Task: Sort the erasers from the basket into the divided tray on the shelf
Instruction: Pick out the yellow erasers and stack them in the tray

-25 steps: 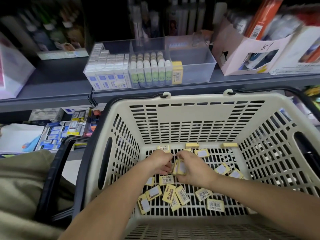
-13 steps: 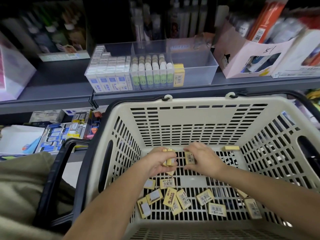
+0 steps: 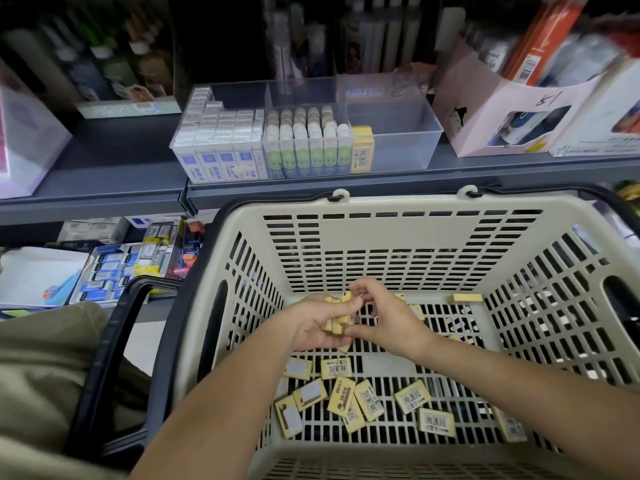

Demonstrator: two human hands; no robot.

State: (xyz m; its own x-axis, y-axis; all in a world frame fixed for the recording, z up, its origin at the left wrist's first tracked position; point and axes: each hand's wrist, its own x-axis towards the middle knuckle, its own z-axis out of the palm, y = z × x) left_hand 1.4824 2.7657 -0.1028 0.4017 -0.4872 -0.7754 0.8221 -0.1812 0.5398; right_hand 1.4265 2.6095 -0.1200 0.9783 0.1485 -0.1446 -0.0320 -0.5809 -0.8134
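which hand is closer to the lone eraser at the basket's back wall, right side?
Right. The right hand is left of that eraser; the left hand is farther left. Both hold one stack of erasers.

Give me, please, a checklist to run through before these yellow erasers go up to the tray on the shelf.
1. Grip: ok; the left hand holds the stack of small yellow erasers, the right hand pinches it.
2. Stack squared: cannot tell; the hands cover it.
3. Room in the clear plastic divided tray: ok; its right compartment holds one row of yellow erasers, the rest bare.
4. Way over the beige slotted plastic basket, far rim: ok; nothing stands there.
5. Basket emptied: not ok; loose yellow erasers lie on its floor.
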